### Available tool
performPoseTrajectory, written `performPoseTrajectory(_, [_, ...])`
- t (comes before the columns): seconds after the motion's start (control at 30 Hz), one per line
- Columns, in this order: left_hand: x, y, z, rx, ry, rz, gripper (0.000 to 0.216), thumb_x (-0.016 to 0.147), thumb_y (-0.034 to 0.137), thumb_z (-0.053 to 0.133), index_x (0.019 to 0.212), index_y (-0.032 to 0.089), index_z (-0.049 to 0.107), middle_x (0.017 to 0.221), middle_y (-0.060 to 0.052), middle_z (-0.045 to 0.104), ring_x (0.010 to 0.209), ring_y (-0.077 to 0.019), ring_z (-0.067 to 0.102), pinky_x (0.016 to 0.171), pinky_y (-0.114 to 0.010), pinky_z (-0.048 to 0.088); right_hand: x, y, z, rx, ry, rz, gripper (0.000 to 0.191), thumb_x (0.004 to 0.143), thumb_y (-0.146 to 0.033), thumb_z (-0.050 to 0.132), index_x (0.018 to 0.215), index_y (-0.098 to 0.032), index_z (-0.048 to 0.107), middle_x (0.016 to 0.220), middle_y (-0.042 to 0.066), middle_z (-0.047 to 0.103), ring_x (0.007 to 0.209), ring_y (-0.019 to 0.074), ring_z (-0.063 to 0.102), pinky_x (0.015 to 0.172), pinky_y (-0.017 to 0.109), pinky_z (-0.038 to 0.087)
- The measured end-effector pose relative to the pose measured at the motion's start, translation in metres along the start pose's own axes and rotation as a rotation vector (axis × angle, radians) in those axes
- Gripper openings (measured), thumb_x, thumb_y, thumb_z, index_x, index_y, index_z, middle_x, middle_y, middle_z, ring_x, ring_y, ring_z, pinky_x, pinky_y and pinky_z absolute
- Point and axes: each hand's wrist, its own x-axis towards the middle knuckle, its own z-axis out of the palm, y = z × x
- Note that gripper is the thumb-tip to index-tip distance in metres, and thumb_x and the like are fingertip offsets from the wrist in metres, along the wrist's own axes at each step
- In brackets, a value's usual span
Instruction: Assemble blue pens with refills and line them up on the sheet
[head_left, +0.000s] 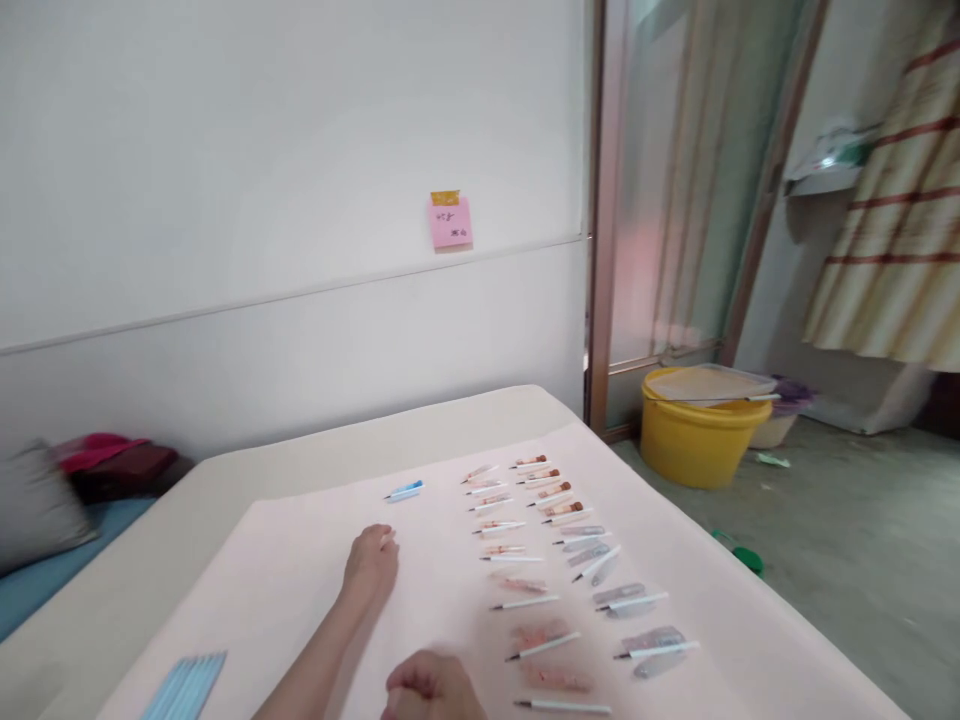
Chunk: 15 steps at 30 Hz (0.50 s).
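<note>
Right hand (431, 688) sits at the bottom edge, nearest the lens, fingers curled into a loose fist w/ nothing visible in it, resting on the pale pink sheet (300, 560) that covers the desk (247, 470). Left hand (371, 562) is stretched fwd along the sheet, palm down, fingers bent under; can't tell if it grips anything.

Nearest thing to the left hand is a small blue pen-like stick (405, 490), just beyond the fingertips but apart from them. It's light blue w/ a white stretch, slim, lying flat. Long axis runs roughly left-right across the sheet, right end tipped slightly away from the camera; which end is the tip is too blurred to tell.

Right of both hands: two rows of white sticks (525, 602), each lying on or beside a small clear packet, reddish packets (551, 678) in the near row, greyish packets (651, 640) farther right. All lie about parallel, rows receding toward the far desk edge.

Bottom left corner of the sheet: a bunch of blue sticks (184, 688), side by side.

Beyond: white wall w/ a pink sticky note (451, 221); yellow tub (694, 440) on the floor at right; cushions (37, 505) at left.
</note>
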Motion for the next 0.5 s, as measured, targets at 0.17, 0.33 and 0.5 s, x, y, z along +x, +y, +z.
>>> performPoseTrajectory(0.17, [-0.08, -0.025, -0.049, 0.284, 0.006, -0.05, 0.044, 0.073, 0.021, 0.054, 0.117, 0.018, 0.054, 0.133, -0.012, 0.047, 0.126, -0.0242, 0.035, 0.103, -0.035, 0.023, -0.02, -0.001, 0.01, 0.04, 0.007, -0.001, 0.019, 0.059, -0.028, 0.057, 0.072, -0.015, 0.059, 0.064, 0.002, 0.062, 0.046, 0.0109, 0.055, 0.04, 0.019, 0.031])
performPoseTrajectory(0.33, [-0.128, -0.057, -0.097, 0.549, 0.137, -0.229, 0.057, 0.079, 0.031, 0.049, 0.133, 0.018, 0.036, 0.145, -0.02, 0.024, 0.134, -0.034, 0.014, 0.102, -0.054, 0.009, -0.038, -0.01, 0.013, -0.041, -0.008, -0.011, 0.021, 0.066, -0.029, 0.054, 0.079, -0.014, 0.059, 0.075, 0.005, 0.064, 0.056, 0.0113, 0.058, 0.048, 0.021, 0.037])
performPoseTrajectory(0.5, [-0.147, -0.079, -0.115, 0.657, 0.068, -0.425, 0.062, 0.081, 0.046, 0.039, 0.133, 0.013, 0.032, 0.134, -0.029, 0.034, 0.125, -0.0426, 0.028, 0.091, -0.058, 0.023, -0.043, -0.007, 0.012, -0.133, -0.009, -0.034, 0.019, 0.068, -0.028, 0.053, 0.078, -0.014, 0.059, 0.076, 0.006, 0.063, 0.058, 0.0127, 0.058, 0.051, 0.023, 0.038])
